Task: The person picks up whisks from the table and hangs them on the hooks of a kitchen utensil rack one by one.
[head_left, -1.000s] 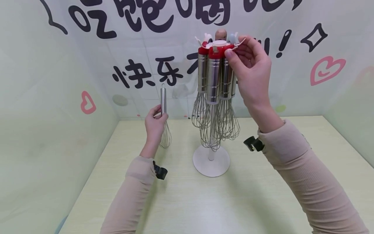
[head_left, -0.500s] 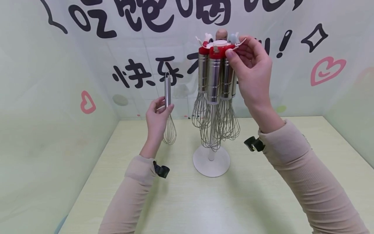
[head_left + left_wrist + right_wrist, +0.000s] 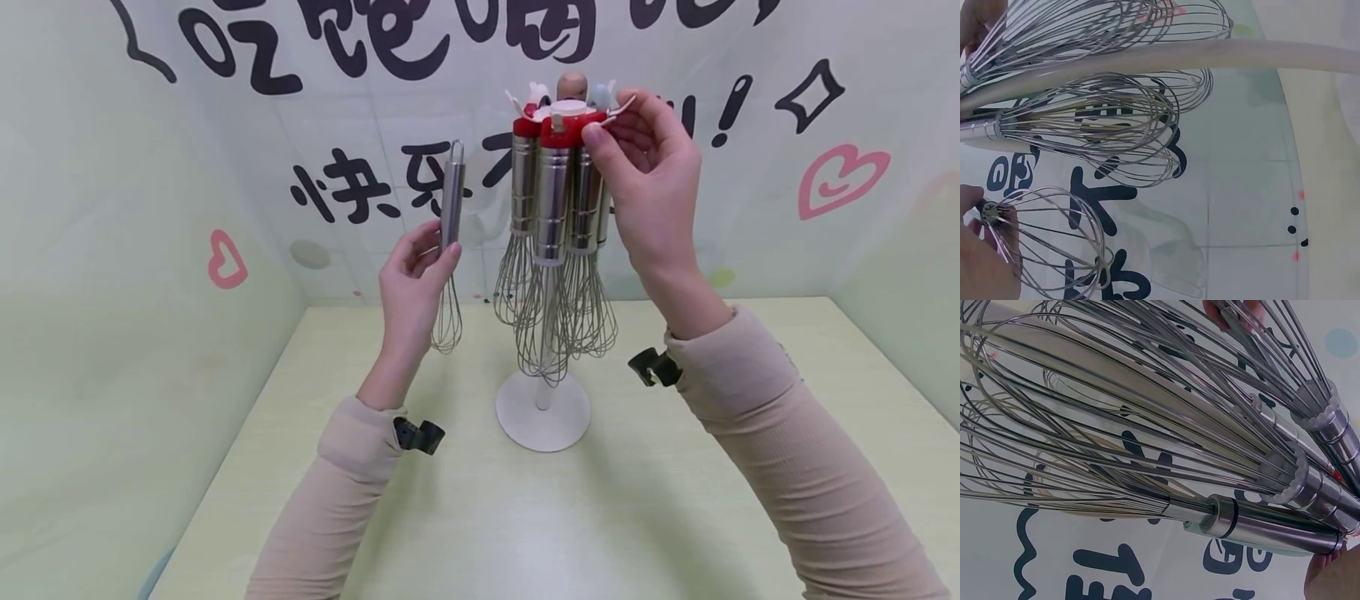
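Observation:
My left hand [image 3: 408,292] grips a small whisk [image 3: 453,196] by its steel handle, fingers and thumb around the lower part. This whisk stands nearly upright, loop on top and wires down, left of a white rack [image 3: 543,429] and apart from it. Several larger whisks [image 3: 552,200] with steel handles and red tops hang from the rack. My right hand [image 3: 660,196] pinches a white hook [image 3: 621,108] at the rack's right side, thumb against the red top. In the left wrist view, the held whisk's wires [image 3: 1054,244] lie beside the hanging ones.
The rack's round base rests on a pale wooden table [image 3: 300,500]. Behind hangs a light sheet [image 3: 255,167] with black lettering and pink hearts. Other utensil tops, among them a brown rounded one [image 3: 572,87], show at the back of the rack.
My left hand has risen and moved right with the small whisk, nearer the rack. The right hand stays at the hook, and the rack looks unmoved.

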Tool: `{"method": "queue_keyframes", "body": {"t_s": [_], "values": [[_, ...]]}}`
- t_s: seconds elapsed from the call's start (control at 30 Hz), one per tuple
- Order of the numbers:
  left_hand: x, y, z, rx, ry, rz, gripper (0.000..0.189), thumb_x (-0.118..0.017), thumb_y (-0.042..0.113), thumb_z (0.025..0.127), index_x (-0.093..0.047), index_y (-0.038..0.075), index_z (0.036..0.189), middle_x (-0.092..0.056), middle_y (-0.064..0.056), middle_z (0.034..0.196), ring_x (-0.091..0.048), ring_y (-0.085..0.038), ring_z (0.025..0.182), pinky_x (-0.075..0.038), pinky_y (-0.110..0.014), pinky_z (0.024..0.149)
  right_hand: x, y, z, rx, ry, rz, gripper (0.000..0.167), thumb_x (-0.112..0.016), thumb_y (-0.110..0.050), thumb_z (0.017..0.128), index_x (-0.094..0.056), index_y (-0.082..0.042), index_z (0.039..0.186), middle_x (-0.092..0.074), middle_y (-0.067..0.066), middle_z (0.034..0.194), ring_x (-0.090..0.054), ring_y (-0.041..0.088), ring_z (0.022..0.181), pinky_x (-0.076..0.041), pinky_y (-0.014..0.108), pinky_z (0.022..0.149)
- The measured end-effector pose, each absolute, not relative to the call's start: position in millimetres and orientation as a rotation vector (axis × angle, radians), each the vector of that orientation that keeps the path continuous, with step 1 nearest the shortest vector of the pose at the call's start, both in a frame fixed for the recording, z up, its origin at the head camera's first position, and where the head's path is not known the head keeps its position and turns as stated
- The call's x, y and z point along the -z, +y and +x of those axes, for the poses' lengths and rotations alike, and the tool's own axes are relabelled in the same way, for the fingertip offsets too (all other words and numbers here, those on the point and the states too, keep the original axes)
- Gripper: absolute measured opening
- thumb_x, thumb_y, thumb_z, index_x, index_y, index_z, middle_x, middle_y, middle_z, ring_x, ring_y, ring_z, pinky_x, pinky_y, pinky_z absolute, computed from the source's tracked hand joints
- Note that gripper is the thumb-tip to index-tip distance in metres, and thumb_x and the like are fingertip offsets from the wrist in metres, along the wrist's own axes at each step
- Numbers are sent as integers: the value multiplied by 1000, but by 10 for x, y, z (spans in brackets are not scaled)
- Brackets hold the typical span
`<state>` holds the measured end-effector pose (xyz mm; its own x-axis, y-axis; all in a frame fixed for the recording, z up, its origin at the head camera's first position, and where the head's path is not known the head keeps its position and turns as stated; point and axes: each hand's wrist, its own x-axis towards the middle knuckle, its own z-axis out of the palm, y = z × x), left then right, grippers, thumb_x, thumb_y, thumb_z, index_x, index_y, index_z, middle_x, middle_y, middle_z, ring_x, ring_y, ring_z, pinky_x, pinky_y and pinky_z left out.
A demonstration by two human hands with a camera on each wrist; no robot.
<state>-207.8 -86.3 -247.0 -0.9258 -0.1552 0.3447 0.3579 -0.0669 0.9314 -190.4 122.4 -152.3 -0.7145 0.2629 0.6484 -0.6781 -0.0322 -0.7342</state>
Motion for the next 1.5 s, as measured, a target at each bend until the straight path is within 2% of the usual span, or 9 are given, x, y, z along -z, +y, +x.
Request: {"method": "queue_keyframes", "body": {"t_s": [0.17,0.37,0.47,0.73,0.97,1.3,1.5], "values": [[2389,-824,-2008,2009,-1869,-295,41,-68,12,88,-58,8,128,-62,-3,118,-59,-8,103,-51,-18,91,1521,1227,-1906,-1830,-1584,435,26,-67,-2,86,-58,-3,109,-60,1,98,-57,16,94,-49,23,95],[2333,-794,-1941,2002,-1856,-322,40,-67,11,89,-58,6,128,-62,4,108,-59,-7,100,-52,-16,89,1526,1226,-1905,-1827,-1588,428,26,-68,-2,86,-58,-3,109,-59,1,98,-57,16,94,-49,23,95],[2298,-780,-1910,2003,-1840,-345,40,-66,10,89,-58,5,128,-63,4,108,-60,-7,100,-54,-17,90,1530,1227,-1906,-1812,-1589,435,25,-67,-3,86,-58,-3,109,-59,0,98,-57,16,94,-49,23,95],[2197,-728,-1832,1993,-1807,-412,37,-66,9,89,-60,4,125,-64,0,109,-62,-8,98,-55,-17,85,1531,1230,-1909,-1816,-1576,442,25,-68,-2,86,-58,-3,109,-60,0,98,-57,16,94,-50,23,94],[2148,-692,-1794,2007,-1785,-448,36,-65,6,89,-59,1,125,-64,-3,109,-62,-8,98,-55,-19,88,1530,1230,-1905,-1824,-1574,440,25,-67,-2,86,-58,-3,109,-60,1,97,-57,16,94,-49,23,95],[2124,-652,-1772,1988,-1816,-467,37,-65,6,89,-59,1,125,-64,-13,115,-61,-7,98,-56,-21,90,1541,1233,-1917,-1803,-1577,450,24,-67,-3,86,-58,-4,108,-60,0,97,-57,16,94,-50,23,94],[2110,-622,-1759,1993,-1820,-479,38,-65,6,89,-59,1,126,-63,-15,118,-61,-7,99,-56,-22,91,1543,1235,-1915,-1805,-1576,451,24,-67,-3,86,-58,-4,108,-60,0,97,-57,16,94,-50,23,94]]}}
